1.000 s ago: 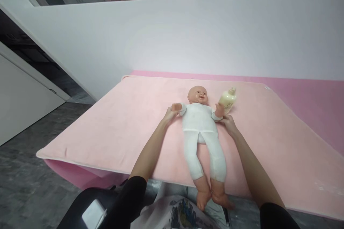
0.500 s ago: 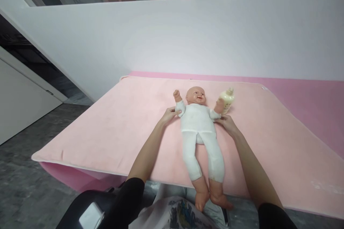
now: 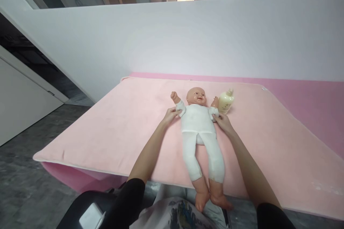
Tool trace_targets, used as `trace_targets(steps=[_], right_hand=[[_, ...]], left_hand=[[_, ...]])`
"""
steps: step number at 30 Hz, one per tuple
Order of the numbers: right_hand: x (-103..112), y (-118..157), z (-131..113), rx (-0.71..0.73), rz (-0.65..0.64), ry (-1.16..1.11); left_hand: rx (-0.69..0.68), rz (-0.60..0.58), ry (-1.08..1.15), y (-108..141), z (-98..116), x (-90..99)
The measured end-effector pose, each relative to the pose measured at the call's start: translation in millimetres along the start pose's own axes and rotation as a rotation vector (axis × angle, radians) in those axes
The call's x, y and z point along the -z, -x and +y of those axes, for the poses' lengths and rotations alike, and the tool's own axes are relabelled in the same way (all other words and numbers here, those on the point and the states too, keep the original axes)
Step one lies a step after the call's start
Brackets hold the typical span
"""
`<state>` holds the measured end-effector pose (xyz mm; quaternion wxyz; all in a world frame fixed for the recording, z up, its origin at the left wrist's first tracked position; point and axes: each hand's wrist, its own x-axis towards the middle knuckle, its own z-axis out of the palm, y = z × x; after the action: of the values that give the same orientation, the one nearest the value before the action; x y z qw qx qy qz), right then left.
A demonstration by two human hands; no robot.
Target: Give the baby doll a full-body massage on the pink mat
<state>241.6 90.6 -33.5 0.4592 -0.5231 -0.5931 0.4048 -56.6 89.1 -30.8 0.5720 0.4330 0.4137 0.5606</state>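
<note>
A baby doll (image 3: pixel 198 120) in a white suit lies face up on a pink blanket (image 3: pixel 115 121), its feet over the front edge. My left hand (image 3: pixel 172 114) pinches the doll's sleeve at the elbow on the left side. On the other side, my right hand (image 3: pixel 222 121) has its fingers closed on the sleeve near the elbow. Both doll arms are bent, with the fists raised beside the head. A pale yellow pump bottle (image 3: pixel 226 101) stands just behind my right hand, close to the doll's fist.
Behind the blanket runs a white partition (image 3: pixel 172 39) with glass above it. A black seat with a white case (image 3: pixel 91 217) on it is at the lower left. Grey floor shows on the left, beside a white door panel.
My right hand has moved slightly left and up, and the doll's arm there has swung inward, uncovering more of the bottle. The other doll fist has tilted a little outward.
</note>
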Motion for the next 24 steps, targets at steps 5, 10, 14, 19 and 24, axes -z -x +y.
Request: trace_targets(steps=[5,10,14,19,24], right_hand=[[-7,-4,-1,0.009,0.1,0.146],[10,2,0,-0.045,-0.105,-0.108],[20,2,8,-0.009,-0.153,-0.171],[19,3,8,0.061,-0.144,-0.149],[12,7,-5,-0.027,-0.106,-0.122]], left_hand=[[-0.021,0.049,-0.159,2,1,-6.4],[-0.004,-0.026,-0.091,2,0,0.0],[0.022,-0.02,-0.019,-1,-6,8.7],[-0.051,-0.04,-0.023,-1,-8,10.2],[-0.028,0.007,-0.037,1,-3,-0.2]])
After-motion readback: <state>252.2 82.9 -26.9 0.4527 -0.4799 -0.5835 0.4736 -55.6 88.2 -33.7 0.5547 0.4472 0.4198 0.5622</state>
